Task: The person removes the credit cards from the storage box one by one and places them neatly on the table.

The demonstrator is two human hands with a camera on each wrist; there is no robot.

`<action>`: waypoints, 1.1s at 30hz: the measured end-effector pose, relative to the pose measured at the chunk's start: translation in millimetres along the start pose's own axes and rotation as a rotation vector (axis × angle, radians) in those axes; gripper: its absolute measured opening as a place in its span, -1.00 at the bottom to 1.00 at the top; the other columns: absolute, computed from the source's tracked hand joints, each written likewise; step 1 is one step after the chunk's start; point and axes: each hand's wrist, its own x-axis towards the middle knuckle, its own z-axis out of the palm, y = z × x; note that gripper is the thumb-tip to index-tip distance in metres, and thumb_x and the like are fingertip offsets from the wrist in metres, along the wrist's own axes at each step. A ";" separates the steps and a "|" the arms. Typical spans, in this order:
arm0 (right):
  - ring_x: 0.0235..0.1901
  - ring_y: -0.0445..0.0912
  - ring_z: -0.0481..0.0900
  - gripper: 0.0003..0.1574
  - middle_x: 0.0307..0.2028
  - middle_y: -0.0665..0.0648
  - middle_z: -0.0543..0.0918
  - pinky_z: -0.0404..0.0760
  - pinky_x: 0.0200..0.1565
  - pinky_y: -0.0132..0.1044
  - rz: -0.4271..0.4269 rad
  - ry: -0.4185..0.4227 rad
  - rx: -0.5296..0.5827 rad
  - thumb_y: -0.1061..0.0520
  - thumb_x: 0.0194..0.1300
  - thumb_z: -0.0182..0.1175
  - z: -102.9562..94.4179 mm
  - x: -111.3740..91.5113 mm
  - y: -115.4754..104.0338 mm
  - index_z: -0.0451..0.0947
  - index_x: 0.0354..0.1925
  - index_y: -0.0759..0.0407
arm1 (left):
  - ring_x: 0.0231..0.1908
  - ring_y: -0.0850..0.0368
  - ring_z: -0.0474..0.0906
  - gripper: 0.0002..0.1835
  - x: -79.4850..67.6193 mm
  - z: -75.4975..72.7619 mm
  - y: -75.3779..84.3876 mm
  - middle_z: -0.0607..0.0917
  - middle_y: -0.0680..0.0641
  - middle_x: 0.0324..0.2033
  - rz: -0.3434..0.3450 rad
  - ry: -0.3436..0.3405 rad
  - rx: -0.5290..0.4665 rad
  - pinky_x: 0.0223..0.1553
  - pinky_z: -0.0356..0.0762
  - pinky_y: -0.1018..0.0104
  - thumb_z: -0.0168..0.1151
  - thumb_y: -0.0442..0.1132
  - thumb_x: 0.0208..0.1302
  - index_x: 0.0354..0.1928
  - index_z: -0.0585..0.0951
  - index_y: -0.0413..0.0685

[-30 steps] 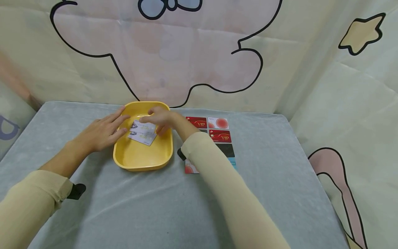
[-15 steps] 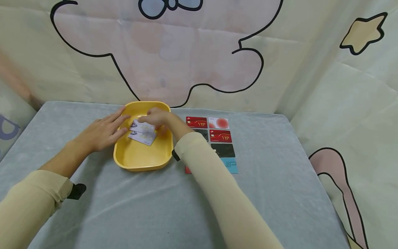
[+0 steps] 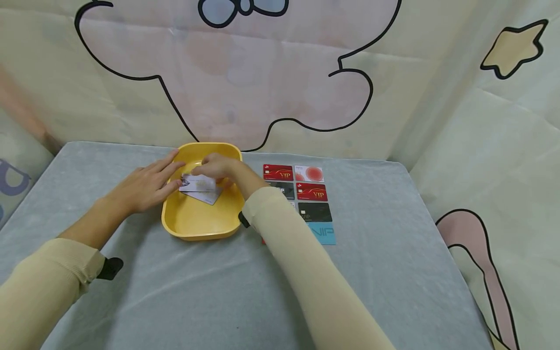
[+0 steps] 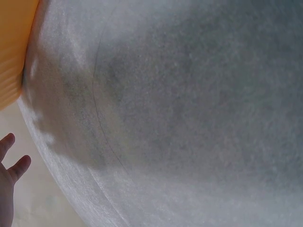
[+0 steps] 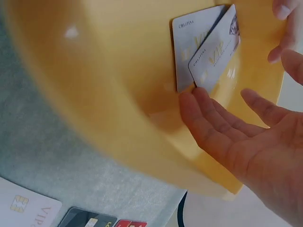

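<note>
Two pale VIP cards lie overlapping in a yellow tray [image 3: 197,226]. The upper card [image 5: 220,49] crosses at an angle over the lower card [image 5: 182,28]. Reaching over the tray's right side, my right hand [image 3: 216,167] touches the upper card's corner with extended fingertips [image 5: 201,94]; its thumb stays apart from the cards. My left hand [image 3: 142,187] rests at the tray's left rim with fingers spread, its fingertips just inside near the cards' left ends. Only a little of the left hand [image 4: 7,189] shows in the left wrist view.
Right of the tray, several cards lie in rows on the grey cloth: a red VIP card [image 3: 311,191], a black card [image 3: 315,212], a blue card [image 3: 323,233]. My right forearm [image 3: 306,262] covers some of them. A printed curtain [image 3: 280,73] hangs behind the table.
My right hand has moved slightly left and down within the tray. The upper card has slid over the lower one, covering more of it. The left hand stays in place.
</note>
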 end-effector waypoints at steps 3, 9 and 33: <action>0.13 0.01 0.49 -0.21 0.29 0.02 0.39 0.59 0.07 -0.07 -0.004 0.003 -0.007 -0.18 0.44 0.11 1.7 1.3 -0.4 0.21 0.48 0.05 | 0.40 -0.39 0.15 -0.36 -0.1 0.9 -0.9 -0.10 -0.19 0.57 0.003 0.003 -0.001 0.20 0.24 -0.44 -0.17 0.08 0.54 0.50 0.21 -0.12; 0.09 -0.05 0.48 -0.23 0.33 -0.03 0.36 0.60 0.03 -0.10 0.003 -0.019 -0.077 -0.14 0.42 0.13 3.5 4.5 -2.9 0.21 0.50 -0.05 | 0.41 -0.38 0.15 -0.36 -1.0 0.9 -2.1 -0.10 -0.20 0.57 0.007 0.005 -0.004 0.20 0.24 -0.44 -0.18 0.08 0.54 0.50 0.21 -0.13; 0.09 -0.08 0.48 -0.21 0.22 -0.03 0.46 0.64 -0.02 -0.18 0.150 -0.087 -0.212 0.01 0.34 0.26 6.4 6.7 -23.2 0.25 0.47 -0.22 | 0.40 -0.39 0.16 -0.35 0.2 1.2 -3.2 -0.11 -0.18 0.57 0.006 0.009 -0.011 0.20 0.23 -0.44 -0.19 0.09 0.54 0.51 0.20 -0.11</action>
